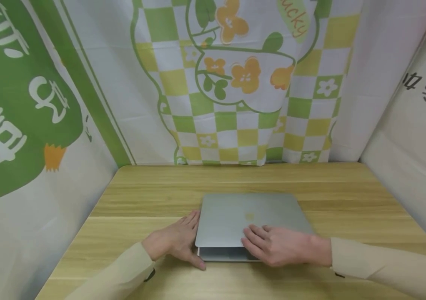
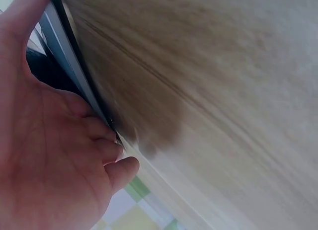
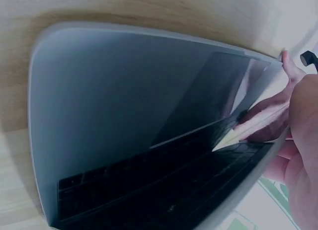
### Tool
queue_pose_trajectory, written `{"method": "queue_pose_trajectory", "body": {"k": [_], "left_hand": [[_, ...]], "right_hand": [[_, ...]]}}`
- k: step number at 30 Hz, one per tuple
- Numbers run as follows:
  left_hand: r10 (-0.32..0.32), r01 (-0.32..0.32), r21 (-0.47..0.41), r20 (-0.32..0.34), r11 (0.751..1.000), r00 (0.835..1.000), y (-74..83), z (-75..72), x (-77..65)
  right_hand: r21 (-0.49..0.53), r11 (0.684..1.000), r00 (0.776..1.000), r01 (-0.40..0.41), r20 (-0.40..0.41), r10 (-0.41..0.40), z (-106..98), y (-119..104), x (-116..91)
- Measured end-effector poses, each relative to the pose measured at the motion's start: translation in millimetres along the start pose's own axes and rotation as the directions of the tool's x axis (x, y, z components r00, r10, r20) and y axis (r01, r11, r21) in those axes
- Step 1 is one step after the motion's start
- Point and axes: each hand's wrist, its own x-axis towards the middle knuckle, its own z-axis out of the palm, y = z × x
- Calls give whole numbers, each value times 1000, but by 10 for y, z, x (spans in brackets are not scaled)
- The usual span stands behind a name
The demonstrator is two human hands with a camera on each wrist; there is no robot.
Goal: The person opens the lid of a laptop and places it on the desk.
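A silver laptop [image 1: 228, 216] lies on the wooden table, its lid lowered to a narrow gap above the base. Through that gap the right wrist view shows the dark keyboard [image 3: 109, 185] and the touchpad [image 3: 203, 91]. At the laptop's left side rests my left hand [image 1: 181, 239], fingers extended along the edge and thumb spread by the front corner. My right hand [image 1: 278, 246] holds the lid at its front edge, with the fingers on the outer face and the thumb hidden from the head view.
The wooden table [image 1: 153, 183] extends around the laptop on all sides. Behind it hangs a green and yellow checked cloth [image 1: 235, 121]. Printed curtains [image 1: 14, 233] flank the table on the left and right.
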Motion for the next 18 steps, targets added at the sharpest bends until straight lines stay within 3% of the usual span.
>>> {"method": "queue_pose_trajectory", "body": {"k": [18], "left_hand": [[14,-14,10,12,1000,1000,9,-28,-26]], "right_hand": [[-16,998,998,-56,31,56,-136,163,17]]}}
